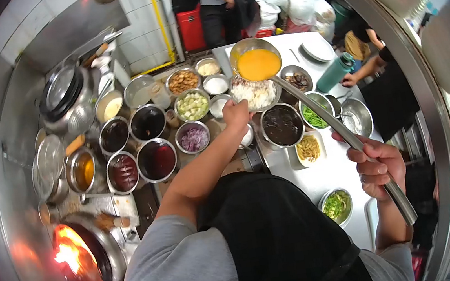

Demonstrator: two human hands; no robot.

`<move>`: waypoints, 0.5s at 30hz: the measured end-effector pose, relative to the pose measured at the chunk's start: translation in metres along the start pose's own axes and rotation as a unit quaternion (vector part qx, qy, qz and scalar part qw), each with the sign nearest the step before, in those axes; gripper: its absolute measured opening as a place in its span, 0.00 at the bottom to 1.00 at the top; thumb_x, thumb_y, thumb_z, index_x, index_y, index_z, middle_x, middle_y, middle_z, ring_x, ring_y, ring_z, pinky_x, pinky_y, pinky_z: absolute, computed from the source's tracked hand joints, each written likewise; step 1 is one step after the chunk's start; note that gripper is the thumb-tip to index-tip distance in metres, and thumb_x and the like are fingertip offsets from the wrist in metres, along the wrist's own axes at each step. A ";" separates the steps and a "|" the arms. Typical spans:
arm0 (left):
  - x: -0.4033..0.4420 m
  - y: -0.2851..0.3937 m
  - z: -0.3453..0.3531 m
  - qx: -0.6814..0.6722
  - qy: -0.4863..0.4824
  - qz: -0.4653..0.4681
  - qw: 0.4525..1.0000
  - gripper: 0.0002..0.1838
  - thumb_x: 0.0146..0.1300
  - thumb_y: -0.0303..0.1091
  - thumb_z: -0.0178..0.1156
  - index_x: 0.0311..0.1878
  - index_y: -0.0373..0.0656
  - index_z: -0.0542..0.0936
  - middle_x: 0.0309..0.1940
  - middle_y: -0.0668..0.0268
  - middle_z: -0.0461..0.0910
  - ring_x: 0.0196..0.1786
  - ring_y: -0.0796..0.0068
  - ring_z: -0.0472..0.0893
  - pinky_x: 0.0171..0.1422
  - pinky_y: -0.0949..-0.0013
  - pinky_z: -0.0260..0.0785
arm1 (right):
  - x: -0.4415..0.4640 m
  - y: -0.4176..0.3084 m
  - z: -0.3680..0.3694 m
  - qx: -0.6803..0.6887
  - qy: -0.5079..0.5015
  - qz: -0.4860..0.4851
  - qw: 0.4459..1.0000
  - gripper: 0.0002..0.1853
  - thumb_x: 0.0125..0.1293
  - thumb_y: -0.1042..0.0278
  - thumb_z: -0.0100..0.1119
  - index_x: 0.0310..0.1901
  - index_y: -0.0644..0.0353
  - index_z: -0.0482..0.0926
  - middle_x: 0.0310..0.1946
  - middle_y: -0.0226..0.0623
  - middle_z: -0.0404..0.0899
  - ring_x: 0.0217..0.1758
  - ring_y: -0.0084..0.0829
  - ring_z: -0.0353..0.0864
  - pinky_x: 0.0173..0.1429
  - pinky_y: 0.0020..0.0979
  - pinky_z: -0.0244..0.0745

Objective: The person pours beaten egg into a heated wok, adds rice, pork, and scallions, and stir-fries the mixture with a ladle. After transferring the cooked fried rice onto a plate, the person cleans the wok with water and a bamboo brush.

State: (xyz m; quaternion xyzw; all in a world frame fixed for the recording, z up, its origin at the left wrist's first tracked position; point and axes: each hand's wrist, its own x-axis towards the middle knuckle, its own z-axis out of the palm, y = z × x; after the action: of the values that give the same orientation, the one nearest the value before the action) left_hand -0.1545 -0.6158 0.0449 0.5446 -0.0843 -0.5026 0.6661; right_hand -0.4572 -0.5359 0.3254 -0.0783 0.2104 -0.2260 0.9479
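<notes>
My right hand (377,165) is wrapped round the long metal handle of a ladle (311,103). Orange-yellow liquid, like beaten egg (258,64), fills the ladle's cup. Part of a metal bowl of white rice (256,95) is hidden beneath the ladle. At the near left rim of that bowl, my left hand (237,114) is closed, with the fingertips mostly out of sight. Around it sit a bowl of white powder (216,84), a bowl of chopped pale green vegetable (192,105) and a bowl of dark sauce (281,125).
Flames rise in a wok (84,258) at lower left. Several sauce bowls (147,122) crowd the left side. A green bottle (336,76) and plates (318,48) stand on the white counter (292,172). Other people stand at the back (218,5) and right (368,67).
</notes>
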 end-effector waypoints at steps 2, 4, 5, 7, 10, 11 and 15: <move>0.006 0.002 -0.018 -0.025 0.060 0.035 0.997 0.06 0.63 0.25 0.59 0.42 0.37 0.76 0.33 0.61 0.81 0.26 0.72 0.80 0.27 0.71 0.75 | 0.003 0.011 0.009 0.008 -0.005 0.021 1.000 0.33 0.75 0.78 0.43 0.77 0.74 0.45 0.41 0.52 0.73 0.24 0.21 0.75 0.18 0.22 0.73; -0.008 0.013 -0.046 -0.059 0.086 0.047 0.993 0.06 0.63 0.25 0.59 0.42 0.37 0.75 0.33 0.60 0.81 0.26 0.72 0.80 0.27 0.71 0.75 | 0.011 0.018 0.016 -0.008 -0.011 0.061 0.998 0.34 0.75 0.78 0.43 0.78 0.74 0.44 0.41 0.52 0.73 0.23 0.21 0.74 0.19 0.22 0.73; -0.019 0.019 -0.062 -0.084 0.097 0.056 0.990 0.05 0.63 0.25 0.59 0.41 0.37 0.75 0.33 0.60 0.80 0.26 0.72 0.80 0.27 0.70 0.75 | 0.017 0.022 0.020 -0.017 -0.019 0.084 0.996 0.35 0.74 0.78 0.44 0.78 0.74 0.43 0.41 0.52 0.73 0.22 0.21 0.74 0.19 0.23 0.74; -0.041 0.024 -0.101 -0.081 0.149 0.073 0.983 0.05 0.62 0.24 0.59 0.40 0.37 0.74 0.31 0.60 0.80 0.25 0.72 0.79 0.27 0.69 0.74 | 0.031 0.029 0.028 -0.043 -0.018 0.139 0.989 0.36 0.74 0.79 0.46 0.78 0.73 0.42 0.41 0.52 0.73 0.21 0.20 0.72 0.20 0.23 0.74; -0.083 0.019 -0.167 -0.073 0.254 0.103 0.959 0.04 0.62 0.24 0.59 0.37 0.36 0.74 0.28 0.61 0.80 0.22 0.73 0.78 0.25 0.69 0.72 | 0.061 0.043 0.037 -0.070 -0.037 0.223 0.972 0.37 0.74 0.78 0.46 0.78 0.73 0.41 0.40 0.50 0.72 0.20 0.20 0.71 0.20 0.23 0.72; -0.101 0.019 -0.190 -0.087 0.281 0.112 0.949 0.04 0.62 0.24 0.59 0.37 0.36 0.74 0.28 0.61 0.80 0.22 0.73 0.78 0.25 0.69 0.72 | 0.074 0.048 0.039 -0.082 -0.044 0.259 0.961 0.37 0.74 0.78 0.46 0.78 0.73 0.42 0.40 0.49 0.71 0.20 0.19 0.71 0.19 0.23 0.72; -0.179 0.016 -0.267 -0.106 0.389 0.129 0.906 0.04 0.63 0.24 0.59 0.36 0.36 0.74 0.27 0.61 0.79 0.22 0.72 0.80 0.25 0.70 0.72 | 0.136 0.082 0.059 -0.124 -0.064 0.373 0.917 0.37 0.74 0.77 0.47 0.78 0.73 0.41 0.39 0.48 0.69 0.20 0.18 0.70 0.19 0.22 0.71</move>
State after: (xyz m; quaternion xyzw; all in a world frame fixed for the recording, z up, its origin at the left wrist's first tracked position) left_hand -0.0552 -0.3101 0.0305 0.6073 0.1654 -0.1665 0.7590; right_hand -0.2889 -0.5230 0.3088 -0.1253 0.1894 0.1770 0.9577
